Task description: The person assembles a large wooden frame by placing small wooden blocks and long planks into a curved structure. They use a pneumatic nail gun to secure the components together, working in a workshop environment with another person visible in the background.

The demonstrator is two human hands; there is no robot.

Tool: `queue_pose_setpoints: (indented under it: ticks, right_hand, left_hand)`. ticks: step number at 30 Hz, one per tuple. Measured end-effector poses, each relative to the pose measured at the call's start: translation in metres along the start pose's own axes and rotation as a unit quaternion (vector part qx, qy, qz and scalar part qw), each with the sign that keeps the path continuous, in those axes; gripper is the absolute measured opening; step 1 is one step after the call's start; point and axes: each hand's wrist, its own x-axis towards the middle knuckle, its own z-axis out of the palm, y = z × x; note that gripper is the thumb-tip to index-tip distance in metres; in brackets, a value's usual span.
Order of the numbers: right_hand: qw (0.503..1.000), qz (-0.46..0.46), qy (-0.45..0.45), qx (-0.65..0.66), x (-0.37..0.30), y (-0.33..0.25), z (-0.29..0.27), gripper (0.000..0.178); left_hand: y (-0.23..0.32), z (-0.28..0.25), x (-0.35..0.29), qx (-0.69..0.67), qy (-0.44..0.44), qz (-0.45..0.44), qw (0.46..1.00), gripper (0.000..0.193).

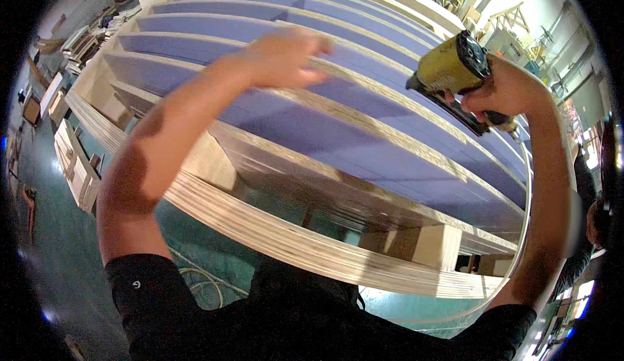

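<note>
My right hand (510,91) is wrapped around the grip of a yellow and black air nail gun (448,67), held up over the right part of a wooden frame. A pale air hose (527,192) runs from the gun's rear end down along my right forearm. My left hand (283,55), smeared by motion, is above the frame's slats with its thumb and fingers apart and nothing in it. Below both hands, long upright boards (312,117) with bluish-purple faces and raw wood edges stand in parallel rows. Whether the left hand touches a board edge is unclear.
Stacked plywood layers (273,224) form the frame's curved near edge. Wooden blocks (432,247) sit between that edge and the boards. A coiled hose (201,281) lies on the green floor. Timber pieces (77,162) stand at left; another person (582,192) is at far right.
</note>
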Motion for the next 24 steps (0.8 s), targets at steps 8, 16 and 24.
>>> queue_pose_setpoints:
  ticks: [8, 16, 24]
  right_hand:
    - [0.995, -0.068, -0.067, 0.031, 0.134, -0.108, -0.012, 0.034]
    - [0.994, -0.040, -0.082, 0.053, 0.222, -0.146, 0.011, 0.031]
    - [0.986, -0.052, -0.129, 0.093, 0.257, -0.150, 0.025, 0.027]
  left_hand:
    - [-0.146, -0.013, -0.024, -0.053, -0.108, -0.104, 0.987, 0.065]
    - [-0.168, 0.015, -0.009, -0.061, -0.088, -0.069, 0.992, 0.055]
    - [-0.179, 0.027, -0.019, -0.073, -0.007, -0.017, 0.997, 0.048]
